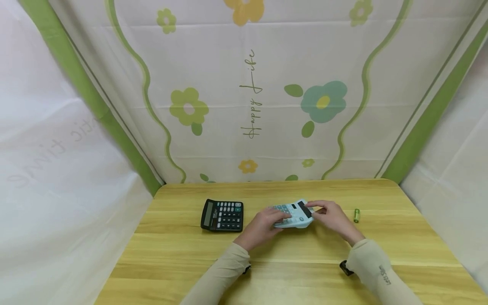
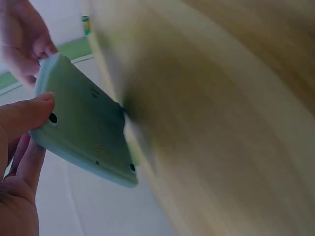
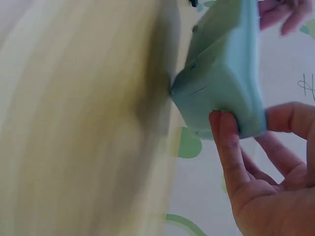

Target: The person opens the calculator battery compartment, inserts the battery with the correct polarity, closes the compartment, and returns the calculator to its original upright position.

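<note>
A light blue calculator (image 1: 295,214) is held tilted over the wooden table (image 1: 305,271) by both hands. My left hand (image 1: 267,222) grips its near-left end, and my right hand (image 1: 331,216) grips the end with the dark display. In the left wrist view the thumb (image 2: 24,113) presses the calculator's underside (image 2: 83,128). In the right wrist view the right hand (image 3: 251,162) pinches one end of the calculator (image 3: 221,83) between thumb and fingers. One corner of it is at or very close to the tabletop (image 3: 83,123).
A black calculator (image 1: 223,215) lies flat to the left of my hands. A small green battery (image 1: 356,215) lies just right of my right hand, and shows too in the left wrist view as the battery (image 2: 85,24). Floral cloth walls surround the table.
</note>
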The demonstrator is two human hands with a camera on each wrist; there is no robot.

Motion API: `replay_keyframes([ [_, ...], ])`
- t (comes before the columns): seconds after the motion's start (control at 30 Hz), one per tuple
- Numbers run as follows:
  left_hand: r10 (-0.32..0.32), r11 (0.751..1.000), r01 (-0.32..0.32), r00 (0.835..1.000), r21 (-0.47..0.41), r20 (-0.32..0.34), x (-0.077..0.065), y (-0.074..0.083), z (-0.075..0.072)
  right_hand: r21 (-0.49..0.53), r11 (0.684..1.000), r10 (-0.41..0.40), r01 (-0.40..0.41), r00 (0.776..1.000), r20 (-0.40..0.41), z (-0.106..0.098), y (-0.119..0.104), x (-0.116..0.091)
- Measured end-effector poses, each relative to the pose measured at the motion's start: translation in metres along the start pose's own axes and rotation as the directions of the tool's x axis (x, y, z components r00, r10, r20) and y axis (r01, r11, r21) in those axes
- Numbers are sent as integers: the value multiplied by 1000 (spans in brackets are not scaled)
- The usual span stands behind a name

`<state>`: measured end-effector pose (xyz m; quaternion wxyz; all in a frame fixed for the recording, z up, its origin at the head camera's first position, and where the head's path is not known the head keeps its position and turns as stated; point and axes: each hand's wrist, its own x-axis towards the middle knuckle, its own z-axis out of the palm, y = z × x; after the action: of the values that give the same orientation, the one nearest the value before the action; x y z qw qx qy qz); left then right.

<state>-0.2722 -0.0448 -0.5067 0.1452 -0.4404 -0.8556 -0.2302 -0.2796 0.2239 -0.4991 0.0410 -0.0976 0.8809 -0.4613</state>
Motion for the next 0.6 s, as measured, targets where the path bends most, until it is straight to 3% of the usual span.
replay_keyframes([
  [0.1,-20,996,15,998,83,56,-3,-5,6,-4,1000,-14,14,999,30,4,4,-1],
  [0.23,-51,991,39,994,126,95,-5,-9,11,-22,999,-24,25,999,40,8,7,-2],
  [0.6,-148,973,112,974,204,172,-5,-11,17,-20,997,80,-79,995,66,14,3,0],
])
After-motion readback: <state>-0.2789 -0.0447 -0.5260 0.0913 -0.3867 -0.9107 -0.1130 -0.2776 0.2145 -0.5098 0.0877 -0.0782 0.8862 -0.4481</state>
